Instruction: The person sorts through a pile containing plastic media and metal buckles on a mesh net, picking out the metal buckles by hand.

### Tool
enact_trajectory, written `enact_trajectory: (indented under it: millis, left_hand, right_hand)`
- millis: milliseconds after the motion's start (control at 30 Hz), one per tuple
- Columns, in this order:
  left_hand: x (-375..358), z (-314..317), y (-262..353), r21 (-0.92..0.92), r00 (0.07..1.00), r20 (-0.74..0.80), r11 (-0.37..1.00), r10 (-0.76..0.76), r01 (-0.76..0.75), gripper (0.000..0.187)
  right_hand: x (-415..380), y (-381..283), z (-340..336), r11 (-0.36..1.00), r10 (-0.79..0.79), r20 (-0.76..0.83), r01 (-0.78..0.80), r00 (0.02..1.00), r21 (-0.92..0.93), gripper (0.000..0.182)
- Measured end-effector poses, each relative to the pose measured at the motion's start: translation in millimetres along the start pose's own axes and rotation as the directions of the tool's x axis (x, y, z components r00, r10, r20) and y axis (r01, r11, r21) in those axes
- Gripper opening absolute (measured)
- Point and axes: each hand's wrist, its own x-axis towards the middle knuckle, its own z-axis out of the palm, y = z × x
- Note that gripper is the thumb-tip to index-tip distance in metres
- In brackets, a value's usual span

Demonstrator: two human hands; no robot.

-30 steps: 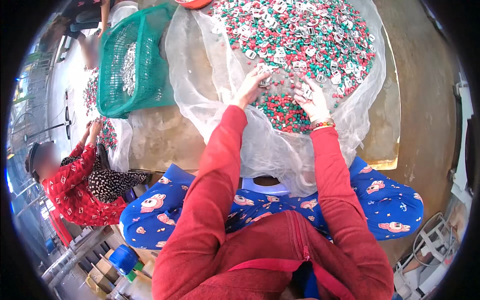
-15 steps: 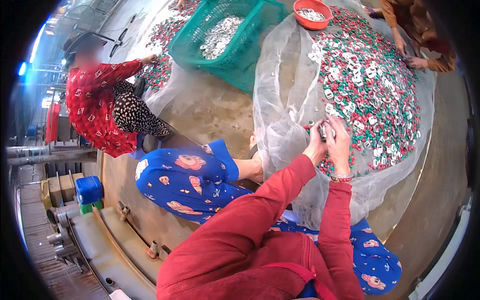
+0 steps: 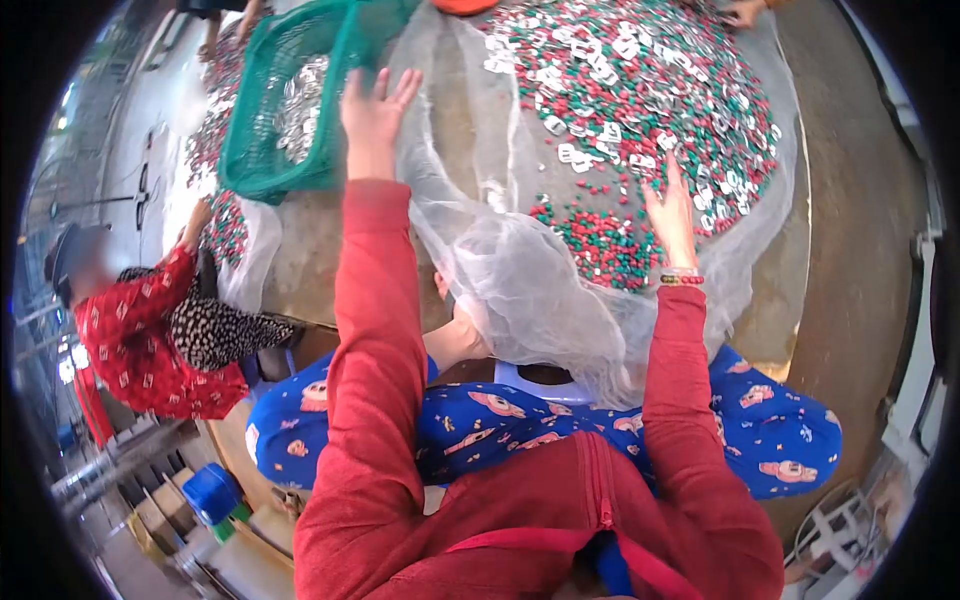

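Observation:
My left hand (image 3: 376, 112) is raised beside the right wall of a green plastic basket (image 3: 240, 165), its fingers spread and nothing held. Flat whitish metal-looking pieces (image 3: 300, 110) lie in a heap inside that basket. Over the near right part of a wide pile of small red and green pellets (image 3: 605, 240), my right hand (image 3: 674, 215) reaches in with its fingers stretched out. Similar white pieces with holes (image 3: 575, 155) are scattered among the pellets around it. The pile lies on a sheet of white netting (image 3: 530, 270), bunched up in front of my legs.
A co-worker in a red patterned shirt (image 3: 150, 335) sits at the left by another pellet pile (image 3: 228, 230). Another person's hand (image 3: 742, 14) touches the far edge of my pile. Part of an orange bowl (image 3: 465, 5) shows at the top.
My hands, together over the pile's near edge around something small, have come apart. The left has swung up and left to the basket; the right is now stretched over the pellets. The view has shifted.

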Motion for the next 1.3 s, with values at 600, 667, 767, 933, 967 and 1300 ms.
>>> enact_trajectory:
  millis: [600,667,767,933,967,1300]
  left_hand:
    - [-28,4,-304,0.488,0.608,0.723,-0.382,-0.326,-0.785,0.074]
    - [-44,-2,-294,0.466,0.520,0.791,-0.234,-0.324,-0.854,0.054]
    - [-72,-24,-278,0.596,0.624,0.695,-0.199,-0.357,-0.778,0.044]
    - [-113,-45,-242,0.962,0.859,0.234,0.235,-0.455,-0.137,0.036]
    - [-126,-34,-229,0.916,0.832,0.128,0.387,-0.540,0.110,0.036]
    - [-131,-29,-212,0.927,0.773,0.094,0.338,-0.628,0.163,0.032]
  right_hand:
    - [51,75,61,0.996,0.020,0.106,-0.011,0.994,-0.085,0.089]
    - [32,70,76,0.992,-0.059,0.130,0.044,0.990,0.117,0.082]
    - [1,48,83,0.967,0.093,0.161,-0.128,0.983,0.220,0.068]
    - [-27,42,72,0.290,0.177,0.522,-0.551,0.834,0.783,0.030]
    - [-28,33,51,0.269,0.122,0.637,-0.643,0.761,0.717,0.029]
    - [-35,38,26,0.573,0.237,0.498,-0.534,0.834,0.621,0.049]
